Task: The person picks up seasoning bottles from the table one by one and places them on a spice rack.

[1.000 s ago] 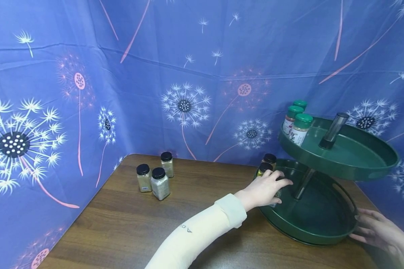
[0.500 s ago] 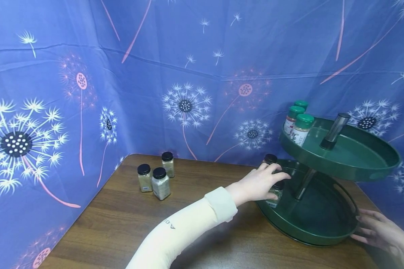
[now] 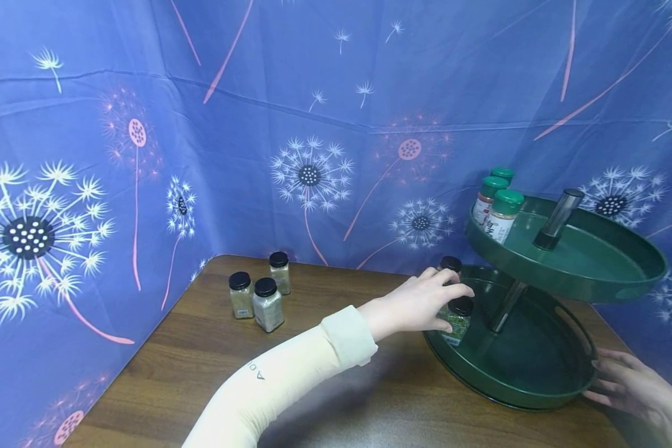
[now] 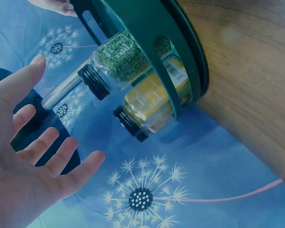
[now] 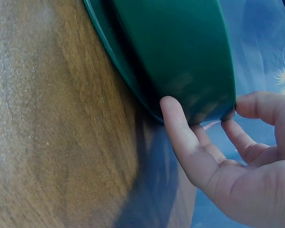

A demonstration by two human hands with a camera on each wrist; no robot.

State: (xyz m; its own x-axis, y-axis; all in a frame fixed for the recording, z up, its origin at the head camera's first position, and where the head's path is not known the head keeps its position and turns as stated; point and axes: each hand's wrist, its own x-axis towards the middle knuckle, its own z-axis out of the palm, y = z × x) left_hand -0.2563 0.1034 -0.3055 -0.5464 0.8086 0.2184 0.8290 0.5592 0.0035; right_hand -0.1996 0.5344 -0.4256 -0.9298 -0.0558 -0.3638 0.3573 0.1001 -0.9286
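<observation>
My left hand (image 3: 411,305) is beside the black-lidded jars on the left of the lower green tray (image 3: 532,373). Its fingers are spread and hold nothing. A jar of green dried herbs (image 3: 457,328) stands just beyond the fingertips. Next to it, a jar with a yellow label (image 4: 154,97) shows in the left wrist view; the hand mostly covers it in the head view. Another black lid (image 3: 450,264) shows behind the knuckles. At the right side, my right hand (image 3: 630,382) touches the outer wall and rim of the lower tray with extended fingers.
The upper tray (image 3: 599,287) overhangs the lower one on a metal post (image 3: 560,214). Several green-capped spice jars (image 3: 501,218) stand at its left. Three black-lidded jars (image 3: 267,308) stand on the wooden table (image 3: 201,373) at left. A blue patterned cloth (image 3: 341,74) hangs behind.
My left hand has drawn back to the left from over the jars, uncovering the jar of green herbs on the lower tray. My right hand has stayed at the tray's side.
</observation>
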